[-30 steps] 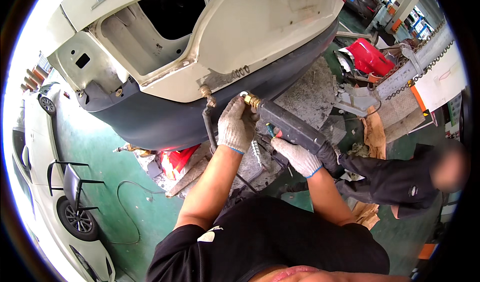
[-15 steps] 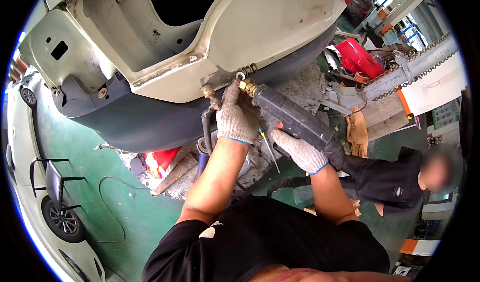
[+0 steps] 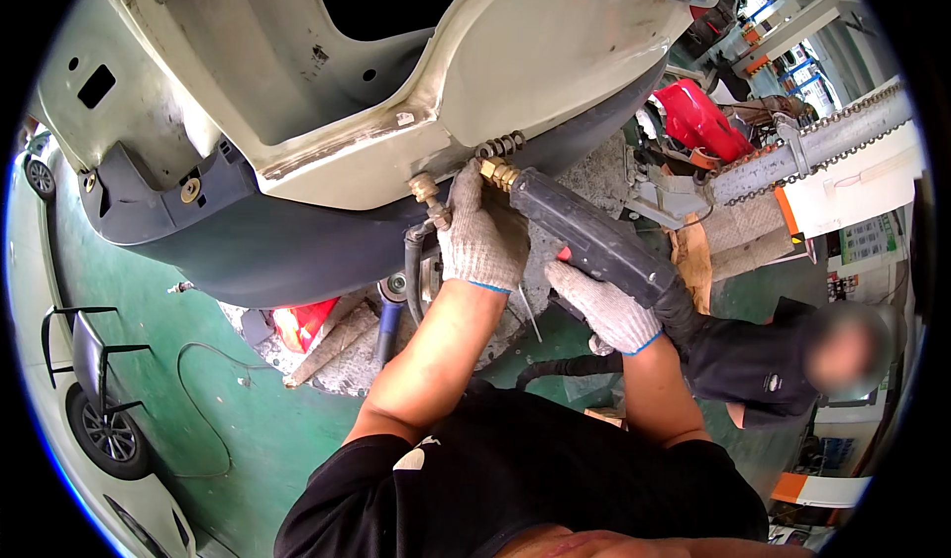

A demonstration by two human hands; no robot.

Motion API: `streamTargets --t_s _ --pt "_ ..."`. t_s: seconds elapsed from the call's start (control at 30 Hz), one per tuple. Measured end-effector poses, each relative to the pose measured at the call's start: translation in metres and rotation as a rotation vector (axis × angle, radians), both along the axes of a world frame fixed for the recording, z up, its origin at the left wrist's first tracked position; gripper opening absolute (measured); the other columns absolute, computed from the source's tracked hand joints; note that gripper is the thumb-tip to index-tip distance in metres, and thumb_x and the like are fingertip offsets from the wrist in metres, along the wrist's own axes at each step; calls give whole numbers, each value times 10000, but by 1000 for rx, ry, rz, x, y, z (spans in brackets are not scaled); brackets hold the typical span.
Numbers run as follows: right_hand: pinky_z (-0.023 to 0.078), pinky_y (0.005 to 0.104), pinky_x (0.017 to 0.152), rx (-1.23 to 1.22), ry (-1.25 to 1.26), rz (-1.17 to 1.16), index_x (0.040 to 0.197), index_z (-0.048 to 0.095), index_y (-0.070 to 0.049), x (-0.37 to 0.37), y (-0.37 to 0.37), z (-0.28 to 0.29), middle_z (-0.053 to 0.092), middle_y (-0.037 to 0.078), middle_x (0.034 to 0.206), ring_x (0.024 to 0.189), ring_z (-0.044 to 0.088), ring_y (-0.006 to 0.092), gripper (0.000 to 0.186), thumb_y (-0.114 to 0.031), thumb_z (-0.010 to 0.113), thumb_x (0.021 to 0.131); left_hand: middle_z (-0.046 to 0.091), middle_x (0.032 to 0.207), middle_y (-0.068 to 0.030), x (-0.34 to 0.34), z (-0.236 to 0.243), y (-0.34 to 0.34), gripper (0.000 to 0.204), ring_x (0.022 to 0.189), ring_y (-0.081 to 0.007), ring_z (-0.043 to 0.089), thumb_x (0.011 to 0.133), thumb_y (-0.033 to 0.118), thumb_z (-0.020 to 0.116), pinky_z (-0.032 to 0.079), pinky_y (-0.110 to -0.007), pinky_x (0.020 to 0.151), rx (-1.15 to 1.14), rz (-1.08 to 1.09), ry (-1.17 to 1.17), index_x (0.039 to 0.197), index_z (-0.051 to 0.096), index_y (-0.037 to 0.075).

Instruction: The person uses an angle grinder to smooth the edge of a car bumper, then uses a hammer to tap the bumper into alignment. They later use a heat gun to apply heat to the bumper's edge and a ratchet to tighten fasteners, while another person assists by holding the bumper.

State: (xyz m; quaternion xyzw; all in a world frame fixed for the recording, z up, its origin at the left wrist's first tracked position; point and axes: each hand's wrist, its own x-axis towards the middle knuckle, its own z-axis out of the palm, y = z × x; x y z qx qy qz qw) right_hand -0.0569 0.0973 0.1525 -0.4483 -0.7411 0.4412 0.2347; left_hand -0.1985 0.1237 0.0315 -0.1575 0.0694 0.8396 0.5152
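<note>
My gloved left hand (image 3: 483,241) is closed around the front of a dark cylindrical hand tool (image 3: 589,241), at its brass tip (image 3: 495,173), just below a row of metal rings (image 3: 499,145) on the car's cream body panel (image 3: 347,176). My gloved right hand (image 3: 604,305) is closed on the tool's underside grip, beside a red button; some fingers are hidden. Just left of my left hand, a brass clamp fitting (image 3: 428,197) sits at the panel's lower edge, with a black cable (image 3: 413,271) hanging from it. The dark bumper (image 3: 238,251) runs below the panel.
A co-worker in dark clothing (image 3: 753,370) is at right. A red panel (image 3: 698,117), chained steel beam (image 3: 768,169) and scrap lie at upper right. A chair (image 3: 89,360) and light car (image 3: 40,261) stand left. An angle grinder (image 3: 394,295) is below the bumper.
My left hand and the tool's brass tip have moved up, closer to the rings on the panel. My right hand stays on the tool. The view has shifted slightly.
</note>
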Motion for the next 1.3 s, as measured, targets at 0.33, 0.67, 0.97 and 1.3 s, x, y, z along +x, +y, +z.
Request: streamTargets --t_s 0.33,0.67,0.97,1.3 --pt "503 316 686 33 -48 20 971 692 -69 2 2 -1 653 -1 840 755 586 106 206 -116 826 822 677 1242 -35 -1 -3 -3 265 1183 -177 606 1002 196 652 424 -324 1089 94 -9 -52 1238 637 76" --pt "512 331 728 34 -84 56 1008 685 -71 3 1 -2 669 20 870 798 610 122 216 -114 812 838 660 1258 -35 1 -5 -2 256 1213 -181 570 1009 199 634 366 -350 1131 96 39 -33 1229 640 69" --pt "508 321 678 -128 -94 -55 1075 672 -78 -3 -3 7 635 -9 841 746 597 106 271 -111 812 846 647 1291 -14 1 10 -12 282 1290 -197 528 1043 236 561 191 -513 1206 114 6 26 1281 628 98" --pt "491 289 651 25 -109 74 1030 678 -76 11 11 -13 634 -18 840 735 565 73 203 -64 796 865 659 1170 -80 4 2 0 292 1063 -261 624 1005 291 592 502 -433 987 44 50 103 1219 612 94"
